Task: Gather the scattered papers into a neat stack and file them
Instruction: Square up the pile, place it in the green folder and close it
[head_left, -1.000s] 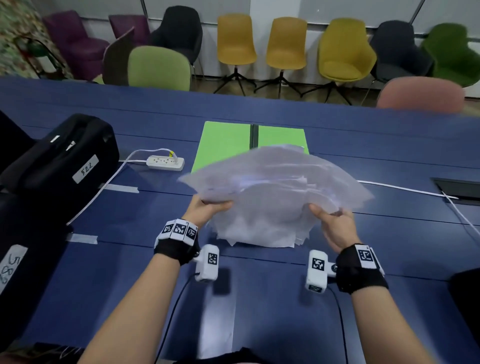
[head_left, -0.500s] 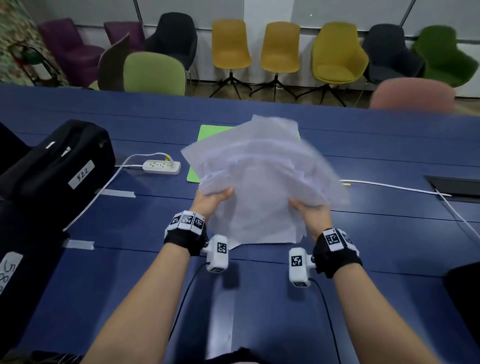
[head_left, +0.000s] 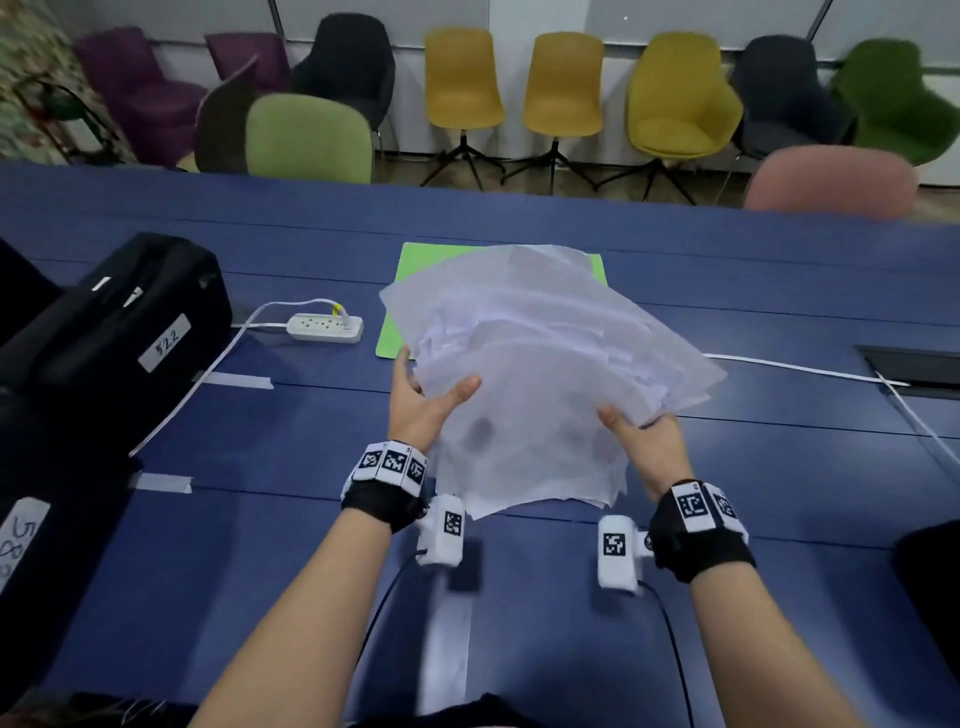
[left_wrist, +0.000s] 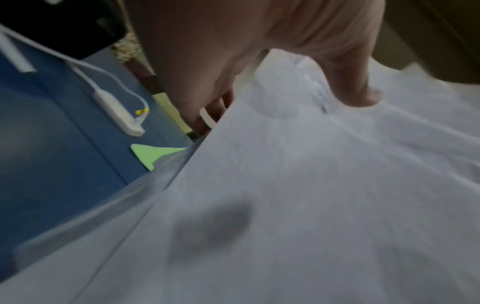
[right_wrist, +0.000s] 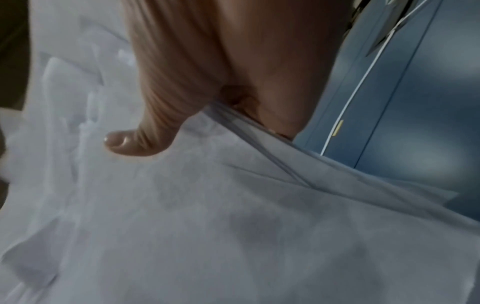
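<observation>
A loose, uneven bundle of white papers (head_left: 545, 374) is lifted off the blue table (head_left: 260, 571), its far end raised and its lower edge hanging near the tabletop. My left hand (head_left: 426, 400) grips the bundle's left edge, thumb on top and fingers beneath. My right hand (head_left: 644, 436) grips the right edge the same way. In the wrist views the papers (left_wrist: 298, 195) (right_wrist: 207, 216) fill the frame, with a thumb (left_wrist: 361, 90) (right_wrist: 135, 144) pressed on the top sheet. A green folder (head_left: 415, 306) lies open on the table behind the papers, mostly hidden.
A white power strip (head_left: 324, 327) with its cable lies left of the folder. Black cases (head_left: 114, 332) stand at the table's left edge. A white cable (head_left: 800, 369) runs to a floor-box opening (head_left: 914, 366) at right. Chairs (head_left: 462, 78) line the far wall.
Both hands have tilted the bundle from nearly upright back toward flat, and its fanned sheets now lean to the right. The hands keep their grip on the two edges.
</observation>
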